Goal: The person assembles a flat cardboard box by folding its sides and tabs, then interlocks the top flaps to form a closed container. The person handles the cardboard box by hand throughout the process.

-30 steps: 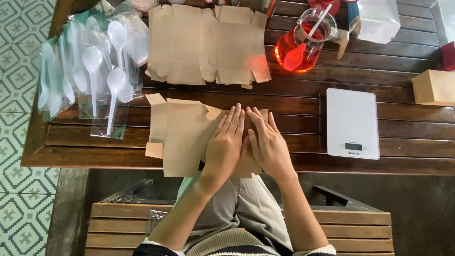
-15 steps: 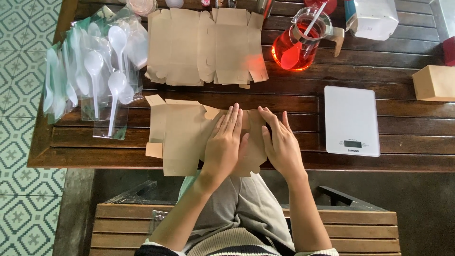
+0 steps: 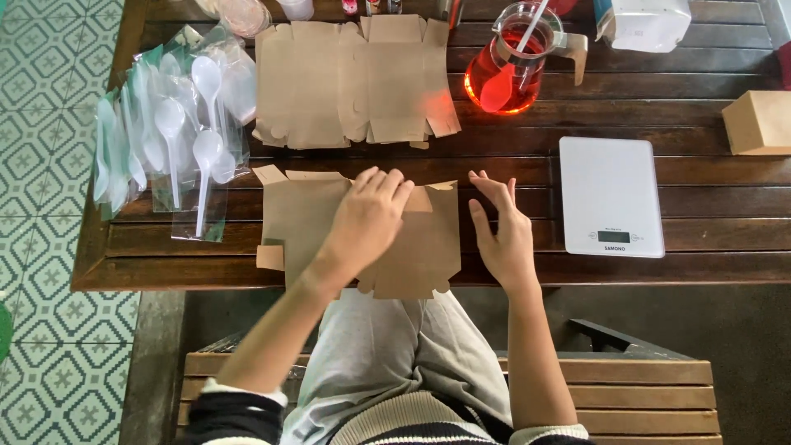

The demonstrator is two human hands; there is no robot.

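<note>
Flat brown cardboard box blank [image 3: 412, 247], unfolded, lying at the centre of the frame on the near edge of the dark wooden table. Its outline is roughly rectangular, with small tabs projecting at the upper left corner, the left edge and the lower edge, which overhangs the table. The middle of the sheet is covered by a hand; the surface appears unprinted.

Soft, even daylight filled the scene, bright enough and without harsh shadows. The red liquid in the jug [image 3: 504, 78] glowed, casting a reddish patch toward eight o'clock onto the flat cardboard sheets [image 3: 354, 82]. Focus was sharp; the edges bowed slightly.
</note>
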